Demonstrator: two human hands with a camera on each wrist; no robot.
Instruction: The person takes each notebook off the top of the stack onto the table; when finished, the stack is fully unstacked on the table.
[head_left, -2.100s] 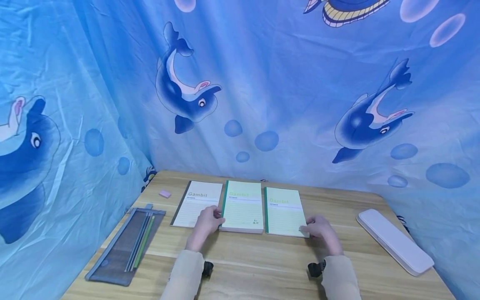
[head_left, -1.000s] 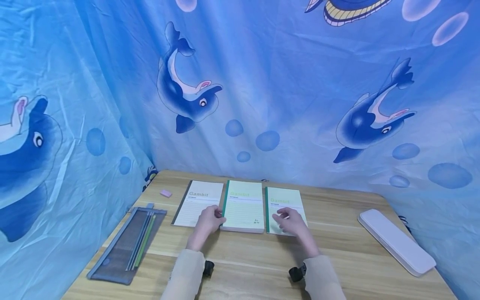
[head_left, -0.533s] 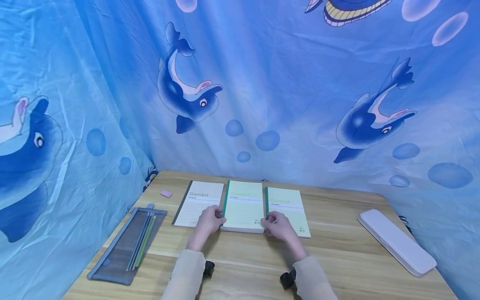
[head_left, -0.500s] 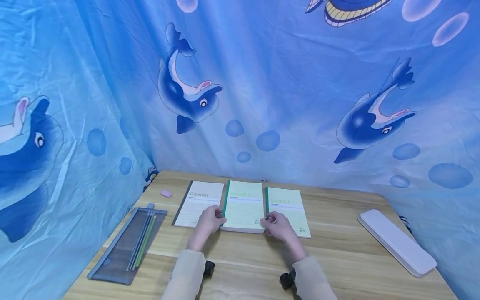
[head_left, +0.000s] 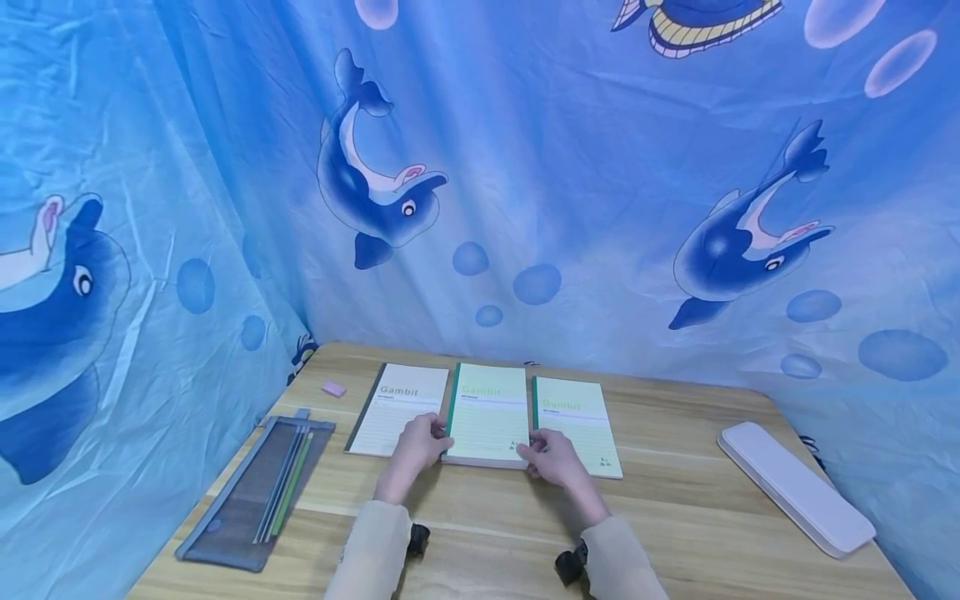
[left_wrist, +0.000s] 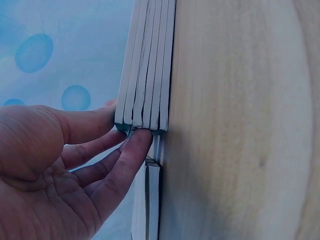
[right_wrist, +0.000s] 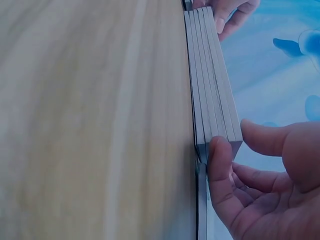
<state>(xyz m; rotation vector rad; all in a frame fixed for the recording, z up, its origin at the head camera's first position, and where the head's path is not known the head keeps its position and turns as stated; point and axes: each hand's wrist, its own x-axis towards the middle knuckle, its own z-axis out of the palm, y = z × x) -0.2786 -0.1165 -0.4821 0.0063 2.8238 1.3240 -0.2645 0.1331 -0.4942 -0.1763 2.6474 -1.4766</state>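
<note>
Middle stack (head_left: 486, 414) of notebooks on the table (head_left: 675, 517), between two single notebooks. Left hand (head_left: 417, 444) and right hand (head_left: 553, 455) pinch its near corners, thumbs on top. Even pressure at both corners should keep the edges aligned.

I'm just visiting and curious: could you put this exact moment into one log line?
left hand: grips near left corner of middle notebook stack | right hand: grips its near right corner | stack: flat on table
</note>
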